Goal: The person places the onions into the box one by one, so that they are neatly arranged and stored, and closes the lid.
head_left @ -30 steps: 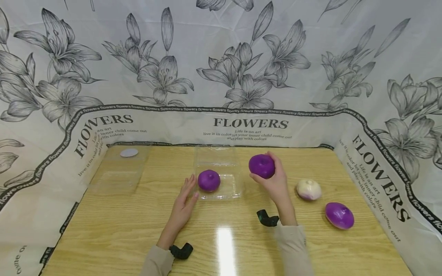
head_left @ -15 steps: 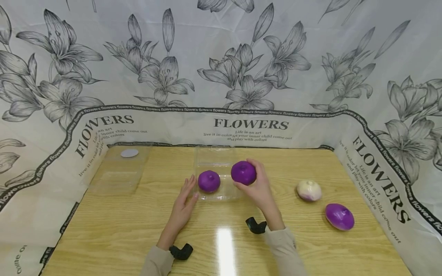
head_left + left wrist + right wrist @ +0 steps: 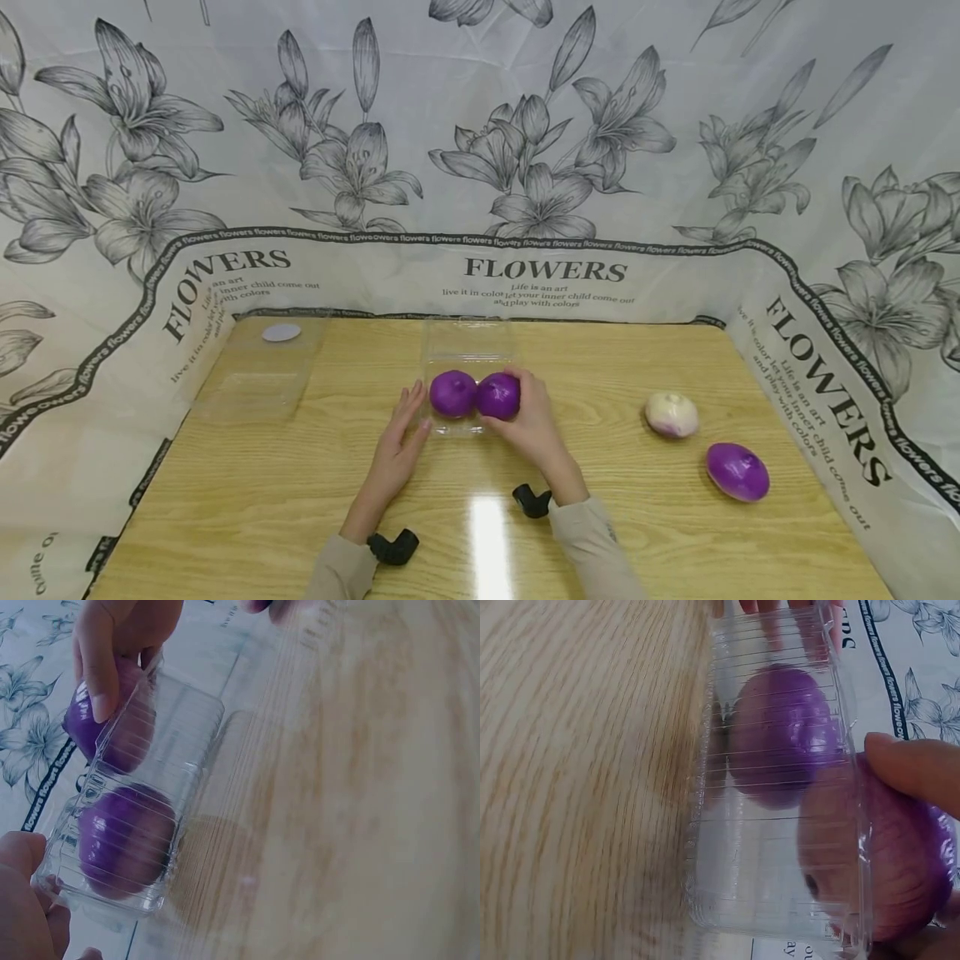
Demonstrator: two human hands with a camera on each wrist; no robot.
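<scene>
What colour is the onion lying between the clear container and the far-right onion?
Mostly creamy white with a faint purple blush: the pale onion, clearest in the head view.

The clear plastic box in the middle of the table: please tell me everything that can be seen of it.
The clear plastic box is a thin, see-through clamshell with ribbed walls, lying open on the wooden table. One purple onion sits inside at its left. The right hand holds a second purple onion in it, beside the first. The left hand rests against its left wall, fingers straight.
</scene>
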